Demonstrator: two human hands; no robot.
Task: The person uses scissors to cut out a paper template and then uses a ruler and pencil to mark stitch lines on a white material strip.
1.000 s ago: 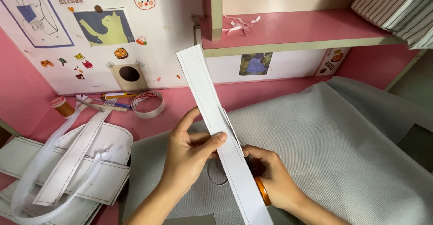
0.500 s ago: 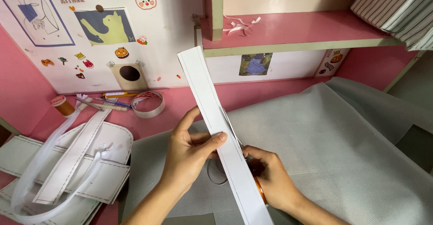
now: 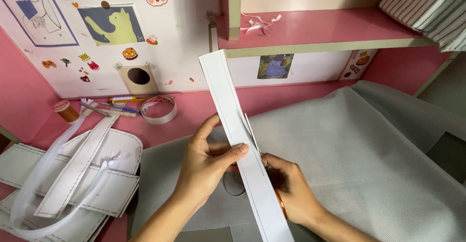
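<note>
A long white strip of stiff material (image 3: 228, 101) runs from the lower middle up toward the shelf, held above the table. My left hand (image 3: 206, 166) pinches it across the middle, thumb on top. My right hand (image 3: 291, 193) is under and right of the strip, holding scissors (image 3: 252, 135) whose blades lie along the strip's right edge; an orange handle (image 3: 280, 204) shows at my fingers. Beneath both hands lies a large grey fabric sheet (image 3: 369, 154).
White stitched pieces with a white zipper (image 3: 73, 179) lie at the left. A tape roll (image 3: 159, 108), pens (image 3: 121, 101) and an orange thread spool (image 3: 65, 111) sit by the stickered back wall. A pink shelf (image 3: 320, 28) overhangs the table, with striped fabric (image 3: 427, 4) on it.
The strip and both hands have stayed almost in place; only a slight shift of the strip is visible.
</note>
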